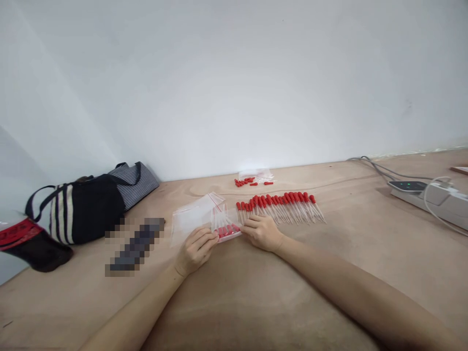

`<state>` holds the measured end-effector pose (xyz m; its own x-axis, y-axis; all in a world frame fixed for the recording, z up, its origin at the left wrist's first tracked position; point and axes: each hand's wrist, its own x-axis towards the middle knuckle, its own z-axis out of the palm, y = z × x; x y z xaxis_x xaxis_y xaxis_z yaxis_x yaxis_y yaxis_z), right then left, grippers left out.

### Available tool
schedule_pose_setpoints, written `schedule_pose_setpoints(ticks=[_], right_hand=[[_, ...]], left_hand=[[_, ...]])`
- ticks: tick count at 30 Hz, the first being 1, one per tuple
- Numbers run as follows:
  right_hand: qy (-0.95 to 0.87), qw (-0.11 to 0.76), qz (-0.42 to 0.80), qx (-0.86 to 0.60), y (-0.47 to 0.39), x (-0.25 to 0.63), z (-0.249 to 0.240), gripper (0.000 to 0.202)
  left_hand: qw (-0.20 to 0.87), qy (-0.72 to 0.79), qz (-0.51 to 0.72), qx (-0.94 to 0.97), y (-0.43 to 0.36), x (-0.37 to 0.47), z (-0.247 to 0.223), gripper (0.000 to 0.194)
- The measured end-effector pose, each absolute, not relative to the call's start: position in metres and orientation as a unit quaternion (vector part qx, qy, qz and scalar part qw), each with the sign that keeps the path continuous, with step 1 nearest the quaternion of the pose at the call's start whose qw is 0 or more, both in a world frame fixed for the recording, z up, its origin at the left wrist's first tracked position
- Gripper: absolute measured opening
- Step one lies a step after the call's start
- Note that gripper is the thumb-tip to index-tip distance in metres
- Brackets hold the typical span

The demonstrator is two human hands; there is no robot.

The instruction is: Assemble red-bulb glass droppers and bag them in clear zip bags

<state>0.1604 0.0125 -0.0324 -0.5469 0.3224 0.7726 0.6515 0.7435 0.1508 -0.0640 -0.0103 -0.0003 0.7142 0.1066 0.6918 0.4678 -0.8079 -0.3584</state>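
Between my hands is a clear zip bag [227, 225] with several red-bulbed droppers inside, their red ends toward me. My left hand [197, 248] pinches the bag's near left corner. At its right corner, my right hand [262, 233] has its fingers closed on the edge. Beyond and right of my right hand lies a row of glass droppers [288, 207] with red rubber bulbs, side by side, tips toward me. Flat clear bags [186, 220] lie just left of the held one, partly under it.
Loose red bulbs [244, 182] lie by another clear bag [258, 174] near the wall. At left stand a black striped bag [91, 209] and a dark red-topped container [40, 243], beside a pixelated dark object [137, 246]. A power strip [431, 202] with cables sits at right.
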Motion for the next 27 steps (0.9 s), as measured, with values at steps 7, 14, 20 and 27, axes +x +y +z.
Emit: schedule_pose_setpoints(ticks=[7,14,20,27], right_hand=[[-0.855,0.37,-0.225,-0.284,0.013,0.157,-0.034,0.024],[-0.861,0.36,-0.22,-0.284,0.011,0.154,-0.032,0.021],[-0.868,0.329,-0.186,-0.322,0.0,0.168,-0.027,0.019],[-0.871,0.318,-0.151,-0.343,-0.026,0.221,-0.029,0.022]], left_hand=[[0.245,-0.162,-0.326,-0.899,-0.009,-0.049,-0.001,0.008],[0.232,-0.193,-0.32,-0.898,-0.006,-0.04,-0.006,0.013],[0.205,-0.188,-0.315,-0.908,-0.001,-0.048,-0.005,0.01],[0.149,-0.39,-0.258,-0.871,-0.018,-0.061,-0.007,0.04]])
